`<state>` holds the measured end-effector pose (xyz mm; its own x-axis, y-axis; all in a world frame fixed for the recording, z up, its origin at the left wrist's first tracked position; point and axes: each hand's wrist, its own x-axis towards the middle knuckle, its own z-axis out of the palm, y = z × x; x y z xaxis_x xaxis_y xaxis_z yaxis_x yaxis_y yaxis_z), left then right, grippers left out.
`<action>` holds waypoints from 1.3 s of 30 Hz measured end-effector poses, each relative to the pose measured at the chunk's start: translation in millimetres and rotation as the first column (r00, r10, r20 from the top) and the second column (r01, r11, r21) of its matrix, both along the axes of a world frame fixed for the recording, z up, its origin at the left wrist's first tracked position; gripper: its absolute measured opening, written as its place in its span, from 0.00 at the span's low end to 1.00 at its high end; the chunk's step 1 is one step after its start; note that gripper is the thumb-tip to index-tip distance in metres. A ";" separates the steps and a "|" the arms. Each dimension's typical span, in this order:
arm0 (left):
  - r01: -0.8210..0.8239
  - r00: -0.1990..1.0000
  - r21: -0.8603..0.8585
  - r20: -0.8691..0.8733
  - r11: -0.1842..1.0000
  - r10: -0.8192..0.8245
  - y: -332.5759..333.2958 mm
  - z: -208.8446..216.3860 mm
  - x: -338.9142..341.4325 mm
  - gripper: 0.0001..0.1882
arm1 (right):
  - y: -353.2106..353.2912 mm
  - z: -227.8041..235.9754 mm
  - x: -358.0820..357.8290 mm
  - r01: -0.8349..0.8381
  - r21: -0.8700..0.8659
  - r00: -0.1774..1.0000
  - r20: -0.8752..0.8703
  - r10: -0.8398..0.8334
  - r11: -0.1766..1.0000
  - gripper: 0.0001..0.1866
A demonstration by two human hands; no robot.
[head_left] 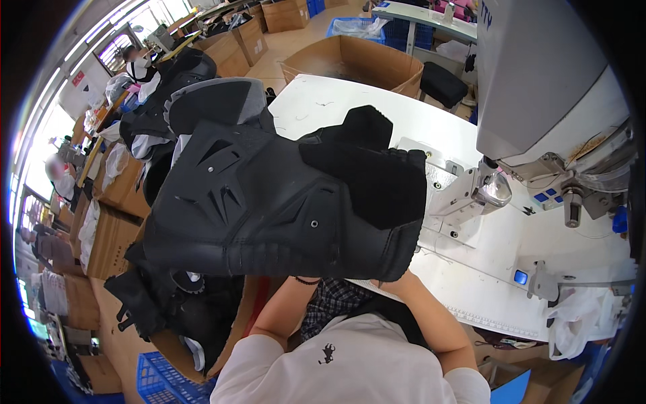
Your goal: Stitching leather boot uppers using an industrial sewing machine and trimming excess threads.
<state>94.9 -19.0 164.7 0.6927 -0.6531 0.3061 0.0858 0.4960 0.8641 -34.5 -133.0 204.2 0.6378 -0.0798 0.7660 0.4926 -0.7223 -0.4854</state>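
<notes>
A large black moulded shell piece, like the shell of a backpack, fills the middle of the head view. It has raised vents, small metal rivets, a ribbed edge and a soft black panel at its right end. My left hand reaches under its near edge; only the wrist with a dark bracelet shows, and the fingers are hidden. At the lower right corner my right hand grips the piece, its fingertips out of sight behind it. A sewing machine stands to the right, its presser area apart from the piece.
Beneath is a white machine table with loose thread ends and a ruler strip. More black pieces fill a carton on the left, above a blue crate. A big open carton stands beyond the table. Other people work at the far left.
</notes>
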 end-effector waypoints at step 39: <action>-0.286 0.958 0.176 0.078 0.942 0.276 16.7 34.7 99.1 0.32 | -62.7 55.7 -56.9 0.361 0.672 0.801 0.132 -0.584 0.647 0.08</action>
<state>194.0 -2.3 199.4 0.8427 -0.4823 0.2394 -0.0809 0.3261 0.9419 -91.4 -195.7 259.9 0.1163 -0.7999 0.5887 0.3659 -0.5166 -0.7741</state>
